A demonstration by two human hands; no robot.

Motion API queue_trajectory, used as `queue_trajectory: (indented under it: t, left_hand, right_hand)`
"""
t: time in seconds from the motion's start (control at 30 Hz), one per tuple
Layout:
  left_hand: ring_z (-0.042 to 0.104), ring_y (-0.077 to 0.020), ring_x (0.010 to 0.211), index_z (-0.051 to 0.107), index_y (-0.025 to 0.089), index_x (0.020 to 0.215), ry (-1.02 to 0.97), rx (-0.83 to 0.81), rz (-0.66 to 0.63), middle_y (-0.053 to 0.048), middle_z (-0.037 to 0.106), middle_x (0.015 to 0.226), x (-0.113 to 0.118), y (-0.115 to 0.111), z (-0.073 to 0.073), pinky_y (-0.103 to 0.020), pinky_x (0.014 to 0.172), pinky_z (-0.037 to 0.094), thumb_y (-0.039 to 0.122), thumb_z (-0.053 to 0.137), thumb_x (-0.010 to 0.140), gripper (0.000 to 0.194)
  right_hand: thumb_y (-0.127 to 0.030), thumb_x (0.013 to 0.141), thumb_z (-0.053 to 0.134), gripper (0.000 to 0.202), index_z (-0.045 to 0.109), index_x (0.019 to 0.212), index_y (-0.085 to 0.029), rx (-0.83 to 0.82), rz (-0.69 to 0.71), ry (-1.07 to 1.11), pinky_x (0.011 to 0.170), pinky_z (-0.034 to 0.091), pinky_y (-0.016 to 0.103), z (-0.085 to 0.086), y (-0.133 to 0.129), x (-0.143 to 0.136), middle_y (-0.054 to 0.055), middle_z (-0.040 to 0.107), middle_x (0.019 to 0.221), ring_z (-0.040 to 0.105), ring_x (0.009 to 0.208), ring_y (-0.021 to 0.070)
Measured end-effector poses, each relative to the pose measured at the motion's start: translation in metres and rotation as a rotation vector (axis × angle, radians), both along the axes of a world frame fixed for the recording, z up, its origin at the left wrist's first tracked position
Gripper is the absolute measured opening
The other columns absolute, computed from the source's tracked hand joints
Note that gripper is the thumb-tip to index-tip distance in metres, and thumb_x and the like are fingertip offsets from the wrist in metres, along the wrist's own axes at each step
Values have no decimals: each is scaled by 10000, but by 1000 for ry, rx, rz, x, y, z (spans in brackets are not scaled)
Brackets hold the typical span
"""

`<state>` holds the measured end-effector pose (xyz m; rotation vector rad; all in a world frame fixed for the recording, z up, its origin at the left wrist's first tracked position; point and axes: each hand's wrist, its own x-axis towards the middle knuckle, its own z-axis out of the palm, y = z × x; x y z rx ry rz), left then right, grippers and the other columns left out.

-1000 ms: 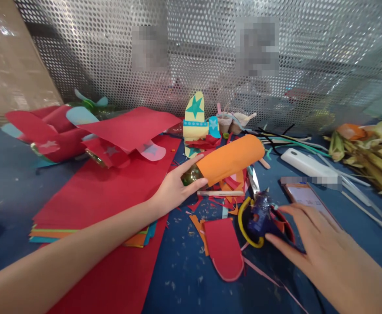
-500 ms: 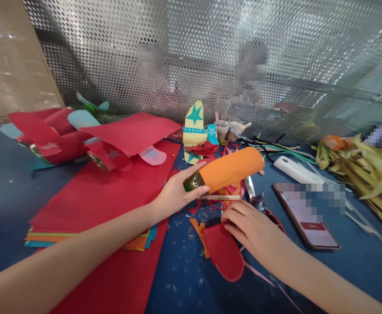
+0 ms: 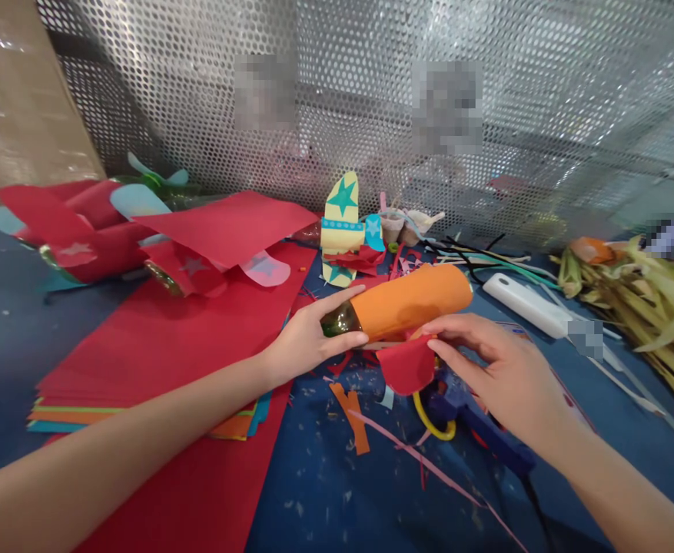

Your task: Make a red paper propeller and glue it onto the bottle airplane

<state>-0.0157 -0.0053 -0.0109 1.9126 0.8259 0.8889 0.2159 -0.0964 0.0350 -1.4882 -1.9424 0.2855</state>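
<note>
My left hand [image 3: 313, 334] grips the dark green neck of a glass bottle [image 3: 414, 299] wrapped in orange paper, lying on its side with its base toward the right. Between the thumb and fingertips of my right hand [image 3: 486, 357] is a rounded red paper piece [image 3: 406, 364], held up close against the bottle's near side. Part of the bottle's lower edge is hidden by that piece. Below my right hand lies a blue glue gun [image 3: 480, 422], with a yellow ring [image 3: 441, 421] beside it, perhaps a scissor handle.
Stacked red paper [image 3: 141, 338] lies left, with red paper-covered bottle planes [image 3: 198, 238] behind it. A yellow paper piece with stars [image 3: 340, 223] stands at the back. Orange strips [image 3: 351, 418], a white-handled tool [image 3: 524, 303] and dried husks [image 3: 636, 307] lie around.
My right hand has lifted the red paper piece off the table and brought it up to the bottle. The glue gun and yellow ring are now uncovered. My left hand keeps its grip.
</note>
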Motion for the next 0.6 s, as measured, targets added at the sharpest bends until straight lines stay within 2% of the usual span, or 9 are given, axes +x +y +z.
queue_trajectory:
  t: [0.23, 0.4, 0.6]
  left_hand:
    - [471, -289, 1278, 475, 215, 1334, -28, -39, -18, -82, 535, 1367, 1, -2, 3, -437, 1089, 350, 456, 719, 713, 710]
    - [463, -283, 1285, 477, 185, 1335, -32, -42, -21, -95, 527, 1373, 2, -2, 3, -413, 1089, 352, 436, 727, 709, 720]
    - [494, -284, 1258, 481, 211, 1329, -26, -32, -14, -89, 540, 1361, 1, -2, 3, -423, 1064, 381, 423, 722, 719, 690]
  right_hand:
    - [-244, 871, 602, 70, 656, 915, -246, 42, -103, 80, 736, 516, 253, -8, 3, -9, -18, 721, 912, 670, 813, 147]
    - [-260, 864, 607, 60, 657, 893, -244, 52, -106, 93, 701, 522, 263, -11, 5, -8, -8, 721, 889, 675, 777, 158]
    - [-272, 869, 599, 61, 652, 889, -247, 41, -96, 103, 718, 529, 277, -12, 8, -7, 0, 722, 910, 681, 817, 173]
